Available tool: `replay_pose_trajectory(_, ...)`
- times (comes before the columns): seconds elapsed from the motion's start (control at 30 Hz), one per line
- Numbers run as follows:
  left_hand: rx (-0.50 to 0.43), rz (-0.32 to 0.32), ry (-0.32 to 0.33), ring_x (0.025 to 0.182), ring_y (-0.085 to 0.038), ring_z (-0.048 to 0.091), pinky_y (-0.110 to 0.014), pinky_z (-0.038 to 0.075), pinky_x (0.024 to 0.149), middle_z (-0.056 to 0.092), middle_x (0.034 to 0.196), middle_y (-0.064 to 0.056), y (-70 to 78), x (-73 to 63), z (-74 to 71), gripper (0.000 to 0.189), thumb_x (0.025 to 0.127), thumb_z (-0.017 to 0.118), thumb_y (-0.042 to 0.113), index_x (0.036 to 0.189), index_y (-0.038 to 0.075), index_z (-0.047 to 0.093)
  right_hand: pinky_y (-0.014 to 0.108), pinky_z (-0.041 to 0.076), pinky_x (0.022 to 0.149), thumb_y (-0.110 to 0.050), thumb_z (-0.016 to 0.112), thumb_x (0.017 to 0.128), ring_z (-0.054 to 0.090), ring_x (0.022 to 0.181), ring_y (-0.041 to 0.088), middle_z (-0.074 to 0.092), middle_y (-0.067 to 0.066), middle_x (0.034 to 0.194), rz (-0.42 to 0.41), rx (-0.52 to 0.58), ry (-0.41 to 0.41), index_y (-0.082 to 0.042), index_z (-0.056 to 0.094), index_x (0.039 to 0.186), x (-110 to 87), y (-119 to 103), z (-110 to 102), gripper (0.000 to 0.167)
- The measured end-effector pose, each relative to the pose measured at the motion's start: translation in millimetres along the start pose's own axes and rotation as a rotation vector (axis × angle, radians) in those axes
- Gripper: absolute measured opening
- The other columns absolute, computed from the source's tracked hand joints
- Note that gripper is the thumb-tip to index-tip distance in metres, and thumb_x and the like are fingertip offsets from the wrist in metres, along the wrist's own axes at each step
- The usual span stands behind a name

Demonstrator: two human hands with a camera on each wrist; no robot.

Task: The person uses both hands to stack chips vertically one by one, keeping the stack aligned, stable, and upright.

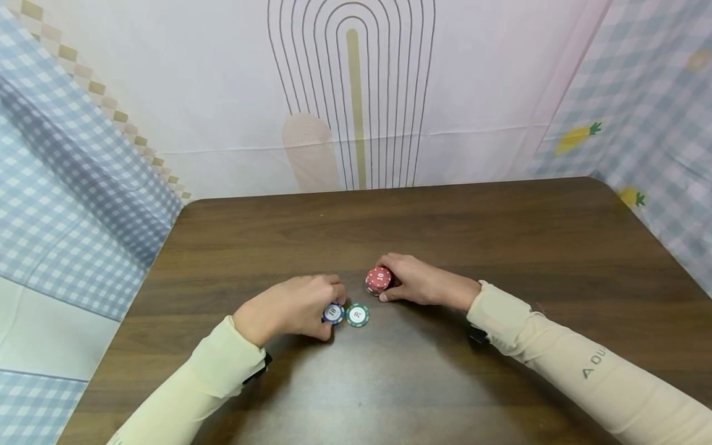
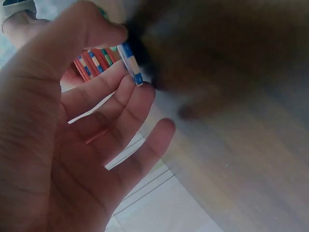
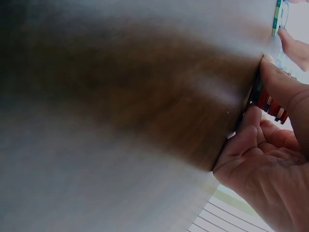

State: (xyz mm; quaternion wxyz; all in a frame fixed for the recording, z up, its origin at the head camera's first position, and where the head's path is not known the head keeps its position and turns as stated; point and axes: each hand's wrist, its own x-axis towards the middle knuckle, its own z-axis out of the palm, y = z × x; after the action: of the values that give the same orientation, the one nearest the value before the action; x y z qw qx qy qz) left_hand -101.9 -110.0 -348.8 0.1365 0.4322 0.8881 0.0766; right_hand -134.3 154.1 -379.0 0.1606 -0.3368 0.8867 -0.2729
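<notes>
My left hand (image 1: 297, 307) pinches a blue-and-white poker chip (image 1: 334, 313) marked 10 between thumb and fingertips. In the left wrist view this blue chip (image 2: 130, 64) shows edge-on. Right beside it, a green chip (image 1: 358, 315) marked 20 lies flat on the table. A short stack of poker chips (image 1: 379, 280), a red one marked 10 on top, stands farther back and to the right. Thumb and fingers of my right hand (image 1: 414, 281) grip this stack from its right side. Red and green edges show in the stack (image 3: 270, 107) in the right wrist view.
The brown wooden table (image 1: 500, 235) runs back to a white cloth (image 1: 478, 93) with an arch pattern. Blue checked cloth (image 1: 61, 204) hangs along the left side, more of it on the right.
</notes>
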Motion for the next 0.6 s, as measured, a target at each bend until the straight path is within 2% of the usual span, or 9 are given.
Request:
replay_pose_trajectory(0.1, -0.039, -0.008, 0.007, 0.078, -0.012, 0.057, -0.028, 0.052, 0.071, 0.058, 0.099, -0.001, -0.1, 5.8, -3.7, 0.033, 0.075, 0.081, 0.016, 0.105, 0.009, 0.066, 0.04, 0.054, 0.097, -0.016, 0.085, 0.091, 0.064, 0.107, 0.022, 0.066, 0.011, 0.116, 0.008, 0.005, -0.006, 0.002, 0.061, 0.125, -0.3, 0, -1, 0.045)
replay_pose_trajectory(0.27, -0.121, 0.012, 0.094, 0.082, -0.01, 0.058, -0.024, 0.053, 0.073, 0.057, 0.105, -0.001, 1.3, 16.3, -9.1, 0.037, 0.079, 0.078, 0.017, 0.113, 0.009, 0.067, 0.038, 0.054, 0.095, -0.016, 0.085, 0.092, 0.063, 0.106, 0.02, 0.066, 0.01, 0.115, 0.007, 0.02, -0.014, 0.002, 0.061, 0.124, -0.3, -1, -1, 0.044)
replay_pose_trajectory(0.47, -0.128, 0.018, 0.219, 0.082, -0.01, 0.059, -0.024, 0.053, 0.072, 0.056, 0.109, -0.002, 5.3, 32.4, -11.9, 0.042, 0.082, 0.075, 0.021, 0.122, 0.007, 0.069, 0.037, 0.054, 0.092, -0.017, 0.083, 0.093, 0.062, 0.104, 0.019, 0.065, 0.009, 0.115, 0.023, 0.028, -0.026, 0.001, 0.061, 0.125, -0.1, 0, -1, 0.044)
replay_pose_trajectory(0.6, -0.136, 0.01, 0.268, 0.086, -0.012, 0.062, -0.025, 0.055, 0.076, 0.06, 0.108, -0.003, 9.1, 44.3, -11.4, 0.04, 0.083, 0.078, 0.022, 0.12, 0.008, 0.072, 0.04, 0.054, 0.095, -0.018, 0.084, 0.093, 0.062, 0.107, 0.021, 0.064, 0.009, 0.115, 0.02, 0.02, -0.019, 0.0, 0.06, 0.128, -0.8, 0, -2, 0.046)
